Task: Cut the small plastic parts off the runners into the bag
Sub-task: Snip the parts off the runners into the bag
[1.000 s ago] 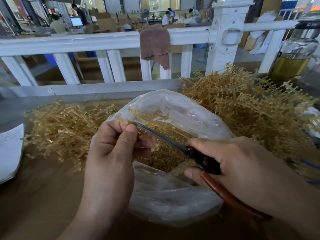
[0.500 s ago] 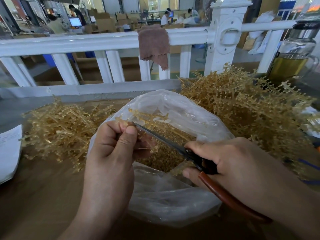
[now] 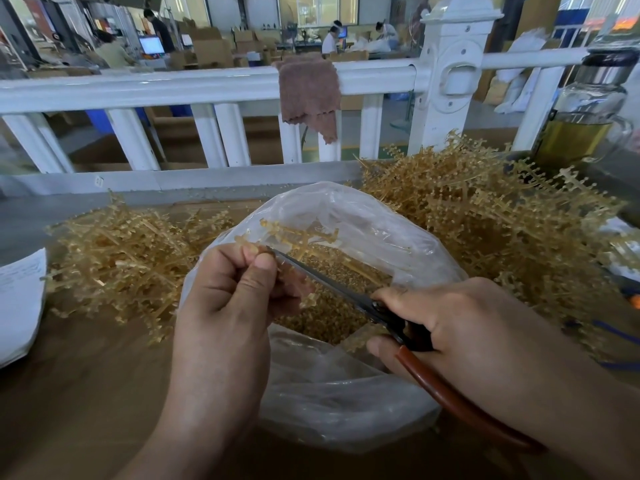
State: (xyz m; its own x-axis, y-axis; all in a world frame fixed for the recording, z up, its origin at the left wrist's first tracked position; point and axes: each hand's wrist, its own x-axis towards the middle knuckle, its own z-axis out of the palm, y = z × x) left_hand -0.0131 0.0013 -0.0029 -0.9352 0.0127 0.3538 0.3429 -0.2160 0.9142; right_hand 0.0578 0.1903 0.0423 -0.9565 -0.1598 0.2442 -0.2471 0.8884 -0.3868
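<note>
My left hand (image 3: 228, 306) pinches an amber plastic runner (image 3: 298, 235) over the open mouth of a clear plastic bag (image 3: 346, 403). Loose cut amber parts (image 3: 332, 317) fill the bag's inside. My right hand (image 3: 460, 327) grips scissors (image 3: 332, 282) with red-brown handles; the blades point up-left and their tip meets the runner right by my left thumb. Whether the blades are apart or together is hard to tell. A big pile of uncut runners (image 3: 485, 230) lies right of the bag, a smaller pile of runners (image 3: 131, 258) left of it.
A white railing (image 3: 207, 88) runs across the back of the brown table (image 3: 76, 393), with a brown cloth (image 3: 308, 95) hung over it. A glass jar of yellow liquid (image 3: 585, 123) stands at the far right. White paper (image 3: 17, 303) lies at the left edge.
The hands have barely shifted; the runner in my left hand now sticks up a little higher over the bag, and the scissors stay at the same spot by my thumb.
</note>
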